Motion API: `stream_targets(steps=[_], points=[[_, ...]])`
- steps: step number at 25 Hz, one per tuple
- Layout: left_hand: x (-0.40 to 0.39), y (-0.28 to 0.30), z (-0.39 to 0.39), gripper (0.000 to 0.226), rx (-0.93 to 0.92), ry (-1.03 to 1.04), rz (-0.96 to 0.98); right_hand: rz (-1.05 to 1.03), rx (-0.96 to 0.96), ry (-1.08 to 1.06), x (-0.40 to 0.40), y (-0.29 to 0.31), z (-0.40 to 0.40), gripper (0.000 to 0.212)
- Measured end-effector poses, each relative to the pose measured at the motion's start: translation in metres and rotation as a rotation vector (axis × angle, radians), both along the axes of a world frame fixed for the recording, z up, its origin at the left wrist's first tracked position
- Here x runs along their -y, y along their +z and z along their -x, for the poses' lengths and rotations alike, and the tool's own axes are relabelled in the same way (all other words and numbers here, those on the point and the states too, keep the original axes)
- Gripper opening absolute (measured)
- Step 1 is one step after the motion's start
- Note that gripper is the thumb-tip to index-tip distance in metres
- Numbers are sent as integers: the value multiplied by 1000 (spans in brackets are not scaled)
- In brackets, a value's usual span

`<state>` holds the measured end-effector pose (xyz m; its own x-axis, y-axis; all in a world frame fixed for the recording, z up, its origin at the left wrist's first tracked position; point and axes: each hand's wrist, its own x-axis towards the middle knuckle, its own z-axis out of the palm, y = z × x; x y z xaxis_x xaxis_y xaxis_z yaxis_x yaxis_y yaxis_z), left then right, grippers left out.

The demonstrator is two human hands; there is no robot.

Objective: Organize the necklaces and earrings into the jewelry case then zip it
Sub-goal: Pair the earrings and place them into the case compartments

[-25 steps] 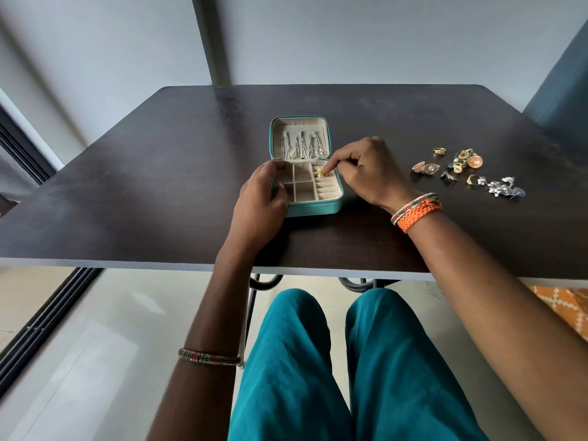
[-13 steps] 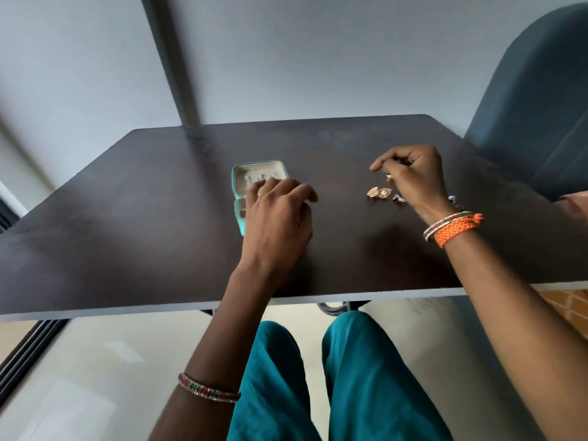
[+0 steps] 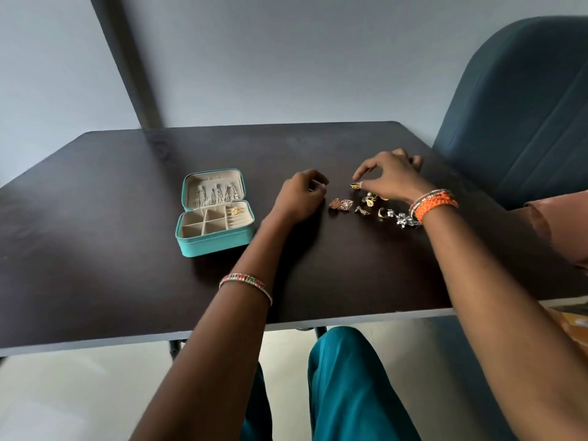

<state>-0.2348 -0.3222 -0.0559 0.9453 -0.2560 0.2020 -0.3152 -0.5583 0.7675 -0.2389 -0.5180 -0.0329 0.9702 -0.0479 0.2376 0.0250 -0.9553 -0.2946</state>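
The teal jewelry case [image 3: 216, 238] lies open on the dark table [image 3: 95, 233]. Several silver necklaces [image 3: 216, 194] hang in its lid, and a gold earring [image 3: 235, 211] sits in a right-hand compartment. To the right of the case my left hand [image 3: 300, 197] rests on the table with fingers curled and nothing in it. My right hand [image 3: 389, 178] is further right, its thumb and forefinger pinching a small gold earring [image 3: 355, 185] on the table. Several loose earrings lie below it: a bronze pair [image 3: 340, 204], a green and gold cluster [image 3: 370, 200] and a silver floral piece [image 3: 404, 219].
A blue upholstered chair [image 3: 521, 116] stands at the table's right side. The table's front edge [image 3: 222, 334] runs above my teal-clad knees [image 3: 346, 377]. A dark vertical post [image 3: 127, 58] rises behind the table against a grey wall.
My right hand left the case and went to the loose earrings on the right, now pinching a gold one. My left hand came off the case and moved right. The camera view shifted.
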Motion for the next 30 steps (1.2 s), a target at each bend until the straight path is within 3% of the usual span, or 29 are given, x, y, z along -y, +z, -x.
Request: stream_targets(steps=[4,6,9,14,19,22,25,30], points=[[5,-7,-7,13,-36,58,38,65,-7,-13,-6,-2,-6,13],[6,-7,-7,12,-16,25,78,-52,40,13,-7,1,-2,9],[6,-1,0,30,-39,-54,330,-334,92,181,-17,13,12,7],[12,25,28,41,-190,-188,517,-422,252,278,-43,16,33,12],[8,42,60,49,-401,-236,746,-950,195,424,-60,22,63,15],[-7,52,80,48,-512,-232,767,-1322,59,547,-73,24,77,12],[-33,62,99,48,-387,-95,589,-1519,-84,541,-89,22,83,6],[-99,64,114,49,190,253,380,-1273,-273,551,-118,9,71,14]])
